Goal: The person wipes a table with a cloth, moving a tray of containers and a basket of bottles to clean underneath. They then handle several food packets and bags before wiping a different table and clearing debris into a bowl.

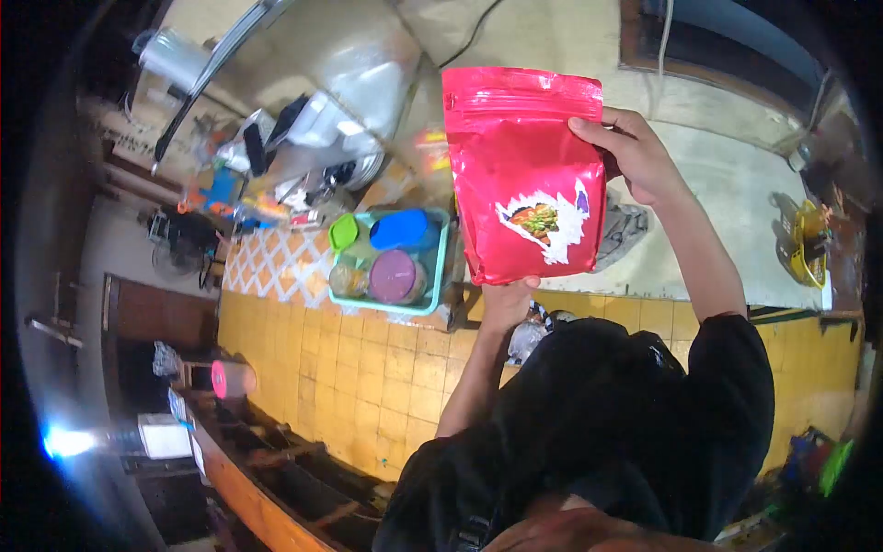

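Observation:
A shiny red zip pouch (pixel 524 175) is held upright, with a torn white label showing a picture of food on its front. My right hand (pixel 630 152) grips its upper right edge, thumb on the front and fingers behind. Under the pouch's bottom edge is my left hand (pixel 510 299), closed on it from below, its fingers mostly hidden behind the pouch. Left of the pouch, a turquoise tray (pixel 441 267) holds containers with blue, green and purple lids.
A patterned table (pixel 276 267) bears the tray and cluttered plastic items. Behind the pouch is a pale counter (pixel 708 193) with a grey cloth (pixel 624 235). A yellow basket (pixel 809 244) stands at the right. A wooden rack (pixel 248 478) is at the lower left.

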### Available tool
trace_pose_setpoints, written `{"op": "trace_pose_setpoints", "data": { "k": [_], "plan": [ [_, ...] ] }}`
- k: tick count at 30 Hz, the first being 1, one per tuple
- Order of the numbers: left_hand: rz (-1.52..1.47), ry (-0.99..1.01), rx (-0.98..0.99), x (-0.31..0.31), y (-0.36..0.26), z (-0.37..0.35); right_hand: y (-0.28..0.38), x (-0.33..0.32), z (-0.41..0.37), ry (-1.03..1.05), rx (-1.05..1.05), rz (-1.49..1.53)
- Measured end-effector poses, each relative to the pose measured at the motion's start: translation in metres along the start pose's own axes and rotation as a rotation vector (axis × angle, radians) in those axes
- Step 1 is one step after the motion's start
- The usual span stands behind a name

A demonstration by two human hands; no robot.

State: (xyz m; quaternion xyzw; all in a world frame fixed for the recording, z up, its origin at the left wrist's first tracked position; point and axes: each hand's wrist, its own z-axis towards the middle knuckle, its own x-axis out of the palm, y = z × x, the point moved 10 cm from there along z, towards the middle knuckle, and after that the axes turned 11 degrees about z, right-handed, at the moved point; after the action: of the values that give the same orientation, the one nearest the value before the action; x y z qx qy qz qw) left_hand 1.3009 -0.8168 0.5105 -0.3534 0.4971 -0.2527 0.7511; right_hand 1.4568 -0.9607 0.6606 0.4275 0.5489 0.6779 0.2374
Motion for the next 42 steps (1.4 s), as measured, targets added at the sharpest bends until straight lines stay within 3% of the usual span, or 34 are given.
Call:
{"op": "trace_pose_setpoints", "data": {
  "k": [3,5,9,11,14,18,20,24,26,30,35,39,42],
  "plan": [
    [-0.151,0.022,-0.103,-0.006,0.020,-0.038,-0.002,0.031,-0.012,0.067,-0.013,-0.050],
    [-0.827,-0.165,-0.213,-0.018,0.009,-0.060,0.001,0.050,-0.020,0.149,-0.088,-0.066],
    [-0.810,-0.253,-0.229,-0.027,0.012,-0.079,0.000,0.083,-0.043,0.288,-0.108,-0.025],
    [-1.264,-0.252,-0.119,-0.031,-0.007,-0.076,-0.002,0.094,-0.055,0.374,-0.124,0.019],
    [-1.046,-0.285,-0.223,-0.022,0.032,-0.090,-0.009,0.096,-0.062,0.451,-0.110,0.017],
    [-1.197,-0.282,-0.242,-0.016,0.020,-0.086,-0.014,0.095,-0.075,0.468,-0.111,0.052],
    [-0.809,-0.303,-0.185,-0.014,0.032,-0.084,-0.025,0.084,-0.078,0.413,-0.024,0.140],
    [-1.010,-0.234,-0.152,-0.006,-0.004,-0.066,-0.050,0.050,-0.075,0.321,0.080,0.169],
    [-1.248,-0.198,-0.144,-0.001,-0.022,-0.056,-0.048,0.039,-0.075,0.281,0.071,0.165],
    [-1.207,-0.183,-0.073,0.004,-0.038,-0.047,-0.037,0.023,-0.077,0.254,-0.007,0.219],
    [-0.790,0.022,-0.263,0.034,-0.009,-0.044,-0.043,-0.002,-0.073,0.215,0.000,0.324],
    [-0.704,-0.049,-0.334,0.017,-0.055,-0.032,-0.060,-0.018,-0.066,0.247,0.041,0.492],
    [-0.499,-0.126,-0.152,0.009,-0.074,-0.025,-0.096,-0.040,-0.057,0.317,0.093,0.676]
  ]
}}
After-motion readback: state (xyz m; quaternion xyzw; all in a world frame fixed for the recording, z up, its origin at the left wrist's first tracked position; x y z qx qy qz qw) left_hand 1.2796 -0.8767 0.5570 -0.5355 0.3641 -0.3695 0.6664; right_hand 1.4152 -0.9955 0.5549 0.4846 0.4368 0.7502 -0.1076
